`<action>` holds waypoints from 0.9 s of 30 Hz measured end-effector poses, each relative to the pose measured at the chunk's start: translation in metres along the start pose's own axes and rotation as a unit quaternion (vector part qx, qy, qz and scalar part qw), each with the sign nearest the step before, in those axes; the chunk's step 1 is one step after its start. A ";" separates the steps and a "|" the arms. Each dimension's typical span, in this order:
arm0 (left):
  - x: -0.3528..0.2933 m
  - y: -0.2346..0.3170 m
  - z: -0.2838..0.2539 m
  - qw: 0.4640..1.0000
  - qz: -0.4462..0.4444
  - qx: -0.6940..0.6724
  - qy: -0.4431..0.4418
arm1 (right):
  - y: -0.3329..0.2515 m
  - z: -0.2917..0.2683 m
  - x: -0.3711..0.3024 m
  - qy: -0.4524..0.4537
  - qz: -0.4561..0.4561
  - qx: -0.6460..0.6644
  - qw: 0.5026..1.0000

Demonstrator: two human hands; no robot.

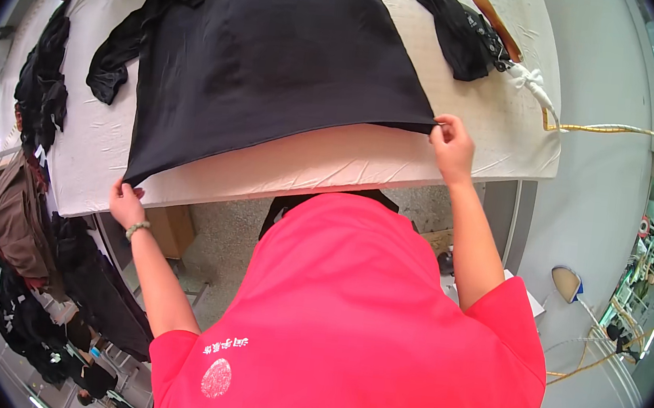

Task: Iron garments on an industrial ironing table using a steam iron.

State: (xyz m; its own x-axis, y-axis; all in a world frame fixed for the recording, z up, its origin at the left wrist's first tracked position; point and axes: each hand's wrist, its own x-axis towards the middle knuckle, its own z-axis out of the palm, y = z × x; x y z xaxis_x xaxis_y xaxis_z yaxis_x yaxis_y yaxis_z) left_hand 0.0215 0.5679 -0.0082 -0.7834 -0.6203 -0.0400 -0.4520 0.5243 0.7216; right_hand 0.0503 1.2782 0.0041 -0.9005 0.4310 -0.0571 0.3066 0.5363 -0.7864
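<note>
Black top (271,55), laid on the white table (504,151) in front of you; its far end runs out of frame. The body lies beyond both your hands, long axis running roughly straight away from you, hem spanning the space between your grips. Neither hand is nearer overall: each is on its own corner. Hem runs aslant, left corner down by the table's near edge, right corner farther in over the tabletop.

Looks: plain, faint sheen, body mostly smooth with a few soft creases. Hem bows away from you in the middle; a narrow opening shows near the right corner. Left sleeve (112,70) is rumpled, out to your left; right sleeve (467,47) lies out to your right, just beside what looks like an iron with a brown handle (496,24).

Off the table's left side, you've got a brown garment (23,212) hanging.

Your left hand (127,204) pinches the left hem corner, fingers closed on cloth. Your right hand (454,148) pinches the right one likewise. Beaded bracelet (138,229) on your left wrist.
</note>
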 end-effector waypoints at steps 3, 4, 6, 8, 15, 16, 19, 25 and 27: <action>0.003 -0.025 0.030 0.984 -0.091 -0.149 0.028 | 0.007 0.010 0.004 -0.011 -0.007 -0.048 0.999; 0.000 -0.021 0.039 0.981 -0.112 -0.159 0.026 | 0.009 0.012 0.005 -0.011 -0.009 -0.057 0.998; -0.004 -0.015 0.050 0.972 -0.154 -0.177 0.029 | 0.009 0.015 0.007 -0.013 -0.014 -0.060 0.998; -0.008 -0.014 0.053 0.978 -0.137 -0.155 0.003 | 0.005 0.017 0.009 -0.025 -0.042 -0.104 0.993; 0.032 0.073 -0.005 0.991 0.012 -0.121 -0.059 | -0.030 -0.023 0.069 -0.105 -0.016 0.083 0.991; 0.043 0.110 -0.026 0.991 0.049 -0.115 -0.050 | -0.056 -0.046 0.086 -0.092 -0.053 0.091 0.990; 0.048 0.234 -0.087 0.972 0.135 -0.191 0.003 | -0.146 -0.102 0.104 0.025 -0.099 0.179 0.978; 0.056 0.320 -0.172 0.906 0.193 -0.377 0.008 | -0.232 -0.163 0.099 0.032 -0.161 0.354 0.921; 0.076 0.315 -0.189 0.901 0.213 -0.373 -0.069 | -0.237 -0.181 0.091 0.068 -0.184 0.368 0.909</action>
State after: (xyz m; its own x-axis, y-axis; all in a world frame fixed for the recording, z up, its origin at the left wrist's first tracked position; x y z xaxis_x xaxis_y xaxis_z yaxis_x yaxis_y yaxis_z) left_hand -0.0993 0.5755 0.3468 -0.8864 -0.3503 0.3027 0.2743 0.1293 0.9529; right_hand -0.0488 1.3214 0.2964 -0.8387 0.4326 0.3308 -0.3422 0.0537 -0.9381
